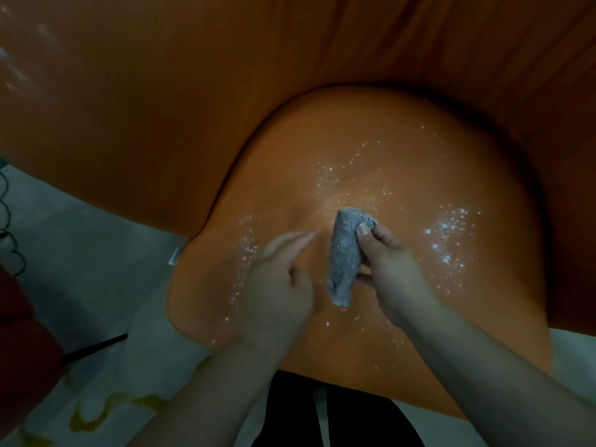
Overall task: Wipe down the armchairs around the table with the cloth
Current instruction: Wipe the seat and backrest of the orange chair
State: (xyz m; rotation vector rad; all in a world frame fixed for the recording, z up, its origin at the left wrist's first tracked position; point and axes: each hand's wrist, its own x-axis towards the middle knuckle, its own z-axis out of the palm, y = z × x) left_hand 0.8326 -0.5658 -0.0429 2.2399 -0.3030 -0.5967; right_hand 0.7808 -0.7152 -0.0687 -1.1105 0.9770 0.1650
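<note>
Over the seat cushion of an orange armchair, two bare hands work in dim light, seen from a head cam looking straight down. Right hand grips a grey terry cloth, thumb curled over the upper end and fingers wrapped round its far side; cloth is bunched into a long roll, its top end touching the cushion near center, its lower end hanging free between the two hands. Left hand hovers just beside the cloth w/ index finger stretched out toward it and the other fingers loosely bent, holding nothing; it is motion-blurred, so contact w/ the cushion can't be told. White specks, like powder or droplets, dot the cushion: a bright cluster toward the right edge, a band toward the left edge beside the left hand, and a thinner scatter above the cloth toward the back. Armchair's backrest rises behind the cushion, filling the top of the view, fabric creased at upper right. Small white tag sticks out at the cushion's left edge. Pale floor w/ yellow markings lies at lower left, a thin dark rod across it. Dark clothing of the person shows at bottom center below the cushion's front edge.
</note>
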